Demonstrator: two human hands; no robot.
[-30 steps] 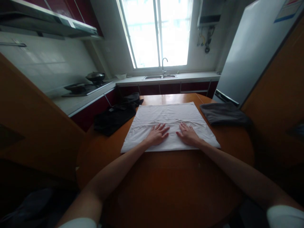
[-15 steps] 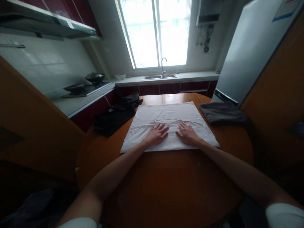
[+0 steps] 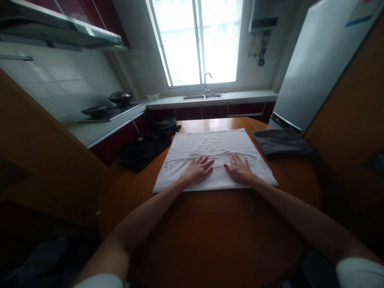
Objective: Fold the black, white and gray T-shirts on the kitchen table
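Observation:
A white cloth garment (image 3: pixel 210 141), folded into a flat rectangle, lies in front of me on the wooden table (image 3: pixel 222 232). Creases run across its middle, just beyond my fingertips. My left hand (image 3: pixel 198 169) rests palm down on its near half, fingers spread. To the right of it, my right hand (image 3: pixel 239 169) also lies flat on the fabric with its fingers apart. A gap of white cloth separates the two hands, and neither grips anything.
A dark crumpled garment (image 3: pixel 147 146) lies at the table's left edge. On the right is a folded grey cloth (image 3: pixel 283 143). Beyond the table are a sink (image 3: pixel 201 97) under the window, a stove with pans (image 3: pixel 99 112), and a fridge (image 3: pixel 318 68).
My right hand has shifted slightly to the right on the white cloth, its fingers spreading a little more. My left hand stays in place.

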